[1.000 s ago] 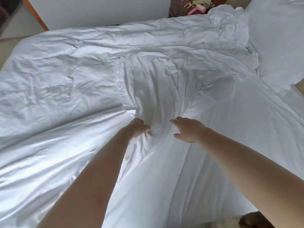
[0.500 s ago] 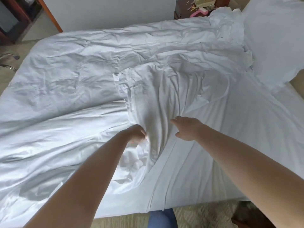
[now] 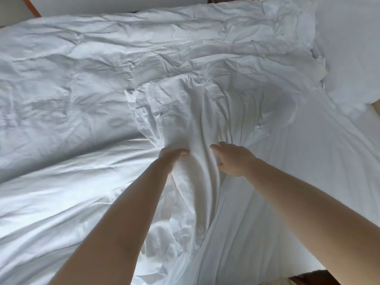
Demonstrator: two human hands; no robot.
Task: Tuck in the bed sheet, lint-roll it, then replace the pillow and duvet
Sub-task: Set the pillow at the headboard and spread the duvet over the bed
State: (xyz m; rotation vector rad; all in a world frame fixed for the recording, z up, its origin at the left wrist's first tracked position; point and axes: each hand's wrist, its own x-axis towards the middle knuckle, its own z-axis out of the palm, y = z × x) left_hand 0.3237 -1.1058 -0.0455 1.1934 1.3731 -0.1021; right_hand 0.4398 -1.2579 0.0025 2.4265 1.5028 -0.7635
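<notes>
A crumpled white duvet (image 3: pixel 92 83) covers the left and far part of the bed. Its edge is bunched into a ridge running toward me at the middle. My left hand (image 3: pixel 171 156) grips that bunched duvet edge, fingers curled into the cloth. My right hand (image 3: pixel 232 159) rests on the same fold just to the right, its fingers spread and relaxed. The smooth white bed sheet (image 3: pixel 298 182) is bare on the right side. A white pillow (image 3: pixel 349 48) lies at the far right corner.
A white wall (image 3: pixel 102 3) runs along the far side of the bed, with an orange wooden strip (image 3: pixel 33 9) at the far left. A dark piece of furniture edge (image 3: pixel 306 277) shows at the bottom right beside the mattress.
The duvet edge has been drawn a little toward me and bunched tighter between my hands. The view has shifted closer over the bed; the floor at the bottom is out of sight.
</notes>
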